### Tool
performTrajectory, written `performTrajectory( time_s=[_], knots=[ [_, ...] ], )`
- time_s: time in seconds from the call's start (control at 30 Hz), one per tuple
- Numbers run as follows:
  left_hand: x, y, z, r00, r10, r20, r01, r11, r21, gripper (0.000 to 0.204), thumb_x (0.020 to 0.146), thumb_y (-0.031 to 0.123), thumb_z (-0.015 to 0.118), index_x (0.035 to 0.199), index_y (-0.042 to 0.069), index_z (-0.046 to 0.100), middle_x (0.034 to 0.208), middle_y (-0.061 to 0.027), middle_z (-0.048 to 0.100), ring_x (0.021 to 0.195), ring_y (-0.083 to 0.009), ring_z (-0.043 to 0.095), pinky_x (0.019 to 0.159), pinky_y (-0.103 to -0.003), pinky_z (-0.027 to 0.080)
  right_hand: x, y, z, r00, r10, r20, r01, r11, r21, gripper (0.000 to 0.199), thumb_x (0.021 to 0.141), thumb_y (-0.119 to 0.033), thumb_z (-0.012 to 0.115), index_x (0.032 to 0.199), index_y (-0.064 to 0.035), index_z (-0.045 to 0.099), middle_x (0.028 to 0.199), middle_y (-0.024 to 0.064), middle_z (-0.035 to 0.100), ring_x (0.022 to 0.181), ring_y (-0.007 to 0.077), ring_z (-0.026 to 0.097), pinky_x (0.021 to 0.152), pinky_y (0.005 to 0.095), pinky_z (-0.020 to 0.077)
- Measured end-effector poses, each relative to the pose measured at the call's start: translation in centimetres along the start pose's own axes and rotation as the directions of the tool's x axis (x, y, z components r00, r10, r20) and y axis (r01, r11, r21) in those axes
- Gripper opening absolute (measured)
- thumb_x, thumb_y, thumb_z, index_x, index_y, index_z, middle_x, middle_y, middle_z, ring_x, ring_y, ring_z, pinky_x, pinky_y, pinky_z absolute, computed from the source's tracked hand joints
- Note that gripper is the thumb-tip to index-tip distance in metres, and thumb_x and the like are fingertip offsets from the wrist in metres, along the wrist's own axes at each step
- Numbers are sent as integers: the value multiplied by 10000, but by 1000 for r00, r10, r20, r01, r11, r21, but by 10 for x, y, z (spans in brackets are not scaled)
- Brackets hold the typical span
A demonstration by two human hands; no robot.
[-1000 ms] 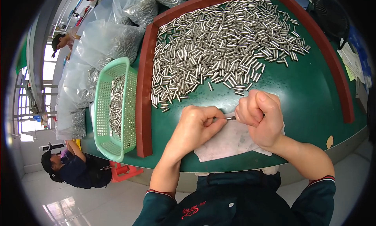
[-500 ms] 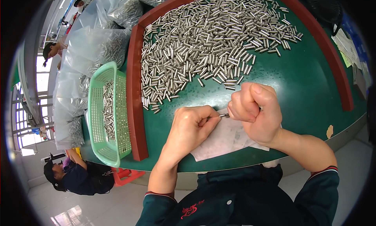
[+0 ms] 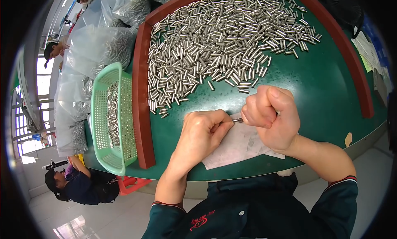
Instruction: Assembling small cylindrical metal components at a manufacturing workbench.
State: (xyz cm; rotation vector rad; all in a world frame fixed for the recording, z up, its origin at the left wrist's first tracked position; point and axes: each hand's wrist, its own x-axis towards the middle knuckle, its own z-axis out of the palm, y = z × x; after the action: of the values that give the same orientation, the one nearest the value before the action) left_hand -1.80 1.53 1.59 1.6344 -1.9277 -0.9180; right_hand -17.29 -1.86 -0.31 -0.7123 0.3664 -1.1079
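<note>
Between the thumb and forefinger of my left hand (image 3: 201,133) a small shiny metal pin (image 3: 236,120) is pinched, one end showing. My right hand (image 3: 271,117) is curled into a fist against the other end of it. A dark tip peeks out beside that fist, but most of what the fingers close on is hidden. Under both hands lies a stained whitish cloth or paper sheet (image 3: 227,150) on the green tabletop. Beyond them spreads a large heap of similar metal pins (image 3: 215,44).
Dark red rails (image 3: 143,98) border the work area on the left, far and right sides. A green plastic basket (image 3: 120,115) with metal pins stands outside the left rail. Filled clear bags (image 3: 101,48) sit behind it. Other people (image 3: 80,185) are at the left.
Both hands keep almost the same pose and place. The view has shifted very slightly; no object has visibly been picked up or put down.
</note>
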Motion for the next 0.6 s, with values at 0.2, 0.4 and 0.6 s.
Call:
performTrajectory(
  time_s=[0.2,0.4,0.6],
  knots=[
    [1,-1,1,998,67,-16,-66,996,56,41,675,3,630,689,-11,594,489,-83,482,412,-138,425,418,-264,339,-4,4,7,999,-47,16,49,993,-104,374,866,-221,335,523,-85,270,458,-26,244,430,75,200,418,239,190],
    [5,5,-1,998,65,3,-65,997,49,72,667,14,607,640,-5,542,545,-133,515,467,-299,483,454,-347,380,-3,5,11,994,-110,10,110,981,-162,341,848,-150,361,533,-55,273,495,-18,267,464,68,222,418,238,201],
    [1,4,-9,990,-140,-9,137,979,-151,62,709,18,618,667,2,575,497,16,424,465,-21,361,421,-201,286,0,4,9,997,-68,-30,65,994,-93,334,843,-130,345,529,-61,258,490,-22,257,455,67,225,415,236,201]
  ],
)
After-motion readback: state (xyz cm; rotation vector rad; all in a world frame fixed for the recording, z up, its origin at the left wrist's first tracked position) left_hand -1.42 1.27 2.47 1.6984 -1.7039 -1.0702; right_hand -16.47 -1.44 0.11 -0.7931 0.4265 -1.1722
